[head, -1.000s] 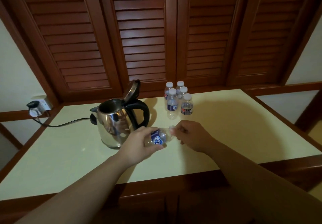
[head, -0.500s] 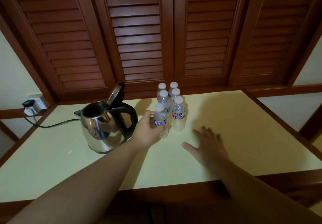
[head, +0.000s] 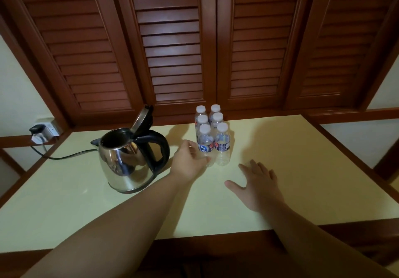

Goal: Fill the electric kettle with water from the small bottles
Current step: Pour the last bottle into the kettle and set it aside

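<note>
- Your left hand (head: 190, 163) covers the lower left side of the nearest small clear plastic bottle (head: 205, 146), so you cannot tell whether the fingers grip it.
- The four rear white-capped bottles (head: 208, 115) are mostly hidden behind the front pair.
- Inside the open stainless steel kettle (head: 126, 159) is dark; any water level is unreadable.
- Both forearms run off the bottom edge.

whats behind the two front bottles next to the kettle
Four more capped bottles stand behind the front pair, in two rows. Mostly their caps and shoulders show; their lower parts are covered by the front pair.
</note>
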`<state>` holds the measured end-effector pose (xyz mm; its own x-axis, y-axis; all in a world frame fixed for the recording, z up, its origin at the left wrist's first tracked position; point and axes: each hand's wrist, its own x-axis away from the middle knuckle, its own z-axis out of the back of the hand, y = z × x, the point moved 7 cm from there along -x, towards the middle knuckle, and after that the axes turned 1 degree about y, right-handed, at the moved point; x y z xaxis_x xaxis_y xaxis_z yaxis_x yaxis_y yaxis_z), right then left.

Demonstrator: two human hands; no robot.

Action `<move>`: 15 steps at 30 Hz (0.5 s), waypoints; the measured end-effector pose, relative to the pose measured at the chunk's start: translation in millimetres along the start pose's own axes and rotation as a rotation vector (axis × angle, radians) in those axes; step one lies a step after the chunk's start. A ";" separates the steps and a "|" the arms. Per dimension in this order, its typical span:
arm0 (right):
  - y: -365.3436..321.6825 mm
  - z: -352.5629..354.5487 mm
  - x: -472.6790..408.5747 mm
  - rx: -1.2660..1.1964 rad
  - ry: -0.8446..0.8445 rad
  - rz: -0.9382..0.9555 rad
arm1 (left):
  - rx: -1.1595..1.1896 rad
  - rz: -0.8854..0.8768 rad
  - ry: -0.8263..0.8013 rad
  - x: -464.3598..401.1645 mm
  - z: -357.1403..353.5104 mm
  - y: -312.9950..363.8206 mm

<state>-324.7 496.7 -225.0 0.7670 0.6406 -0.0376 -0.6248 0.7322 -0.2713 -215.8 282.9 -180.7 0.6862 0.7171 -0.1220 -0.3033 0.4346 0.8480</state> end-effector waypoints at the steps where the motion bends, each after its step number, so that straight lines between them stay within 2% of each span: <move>1: -0.4 0.5 0.8 -0.004 0.002 -0.002 | 0.002 0.003 0.005 4.4 2.0 -3.4; 5: -5.1 3.3 4.6 -0.011 0.042 0.007 | -0.069 -0.087 -0.039 31.3 19.2 -17.8; 8: -19.0 7.3 8.9 -0.032 0.136 0.107 | -0.133 -0.196 -0.118 56.7 41.0 -29.0; 12: -67.2 7.4 19.1 -0.130 0.148 0.257 | -0.268 -0.316 -0.117 82.6 81.7 -45.7; 15: -111.1 4.3 25.4 -0.208 0.135 0.339 | -0.324 -0.299 -0.109 96.0 114.8 -63.5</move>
<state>-236.4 432.7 -191.7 0.5443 0.7906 -0.2804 -0.8127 0.4142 -0.4098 -54.8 261.6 -187.1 0.8354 0.4803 -0.2671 -0.2610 0.7745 0.5762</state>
